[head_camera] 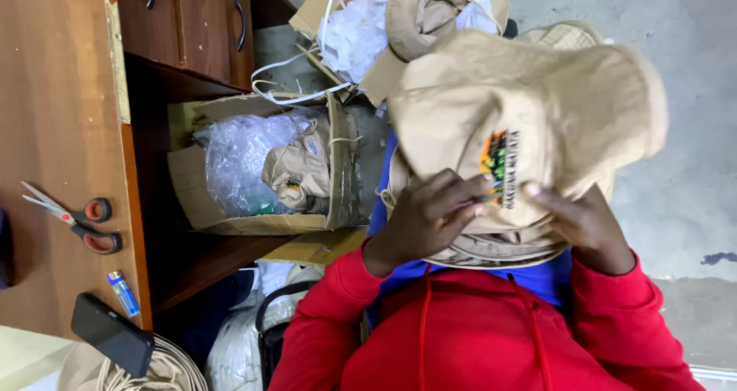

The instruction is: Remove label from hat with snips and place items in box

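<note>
The grey concrete floor (675,168) takes up the right side, smooth and dull. On the left runs a wooden desk (54,130), its brown top worn along the edge, with dark cupboard doors (192,23) at the far end. Between desk and person sits an open cardboard box (230,222), soft-walled and creased, holding crinkled clear plastic (238,161) and a folded tan hat. A second carton (338,7) farther off spills white plastic scraps and another hat.

The person wears a red hooded top (476,329). On the lap lies a stack of beige hats (491,245), floppy-brimmed cotton. Above the stack, tilted toward the viewer, is the beige hat (530,107) with a small embroidered patch in orange, green and black on its front. The left hand (430,214) curls its fingers over the near brim beside the patch; the right hand (583,222) grips the brim from the other side, thumb pressed on the cloth.

On the desk lie red-handled scissors (77,218), a black phone (114,333) and a small blue lighter (123,293), with coiled cream cord (169,372) just beside.
</note>
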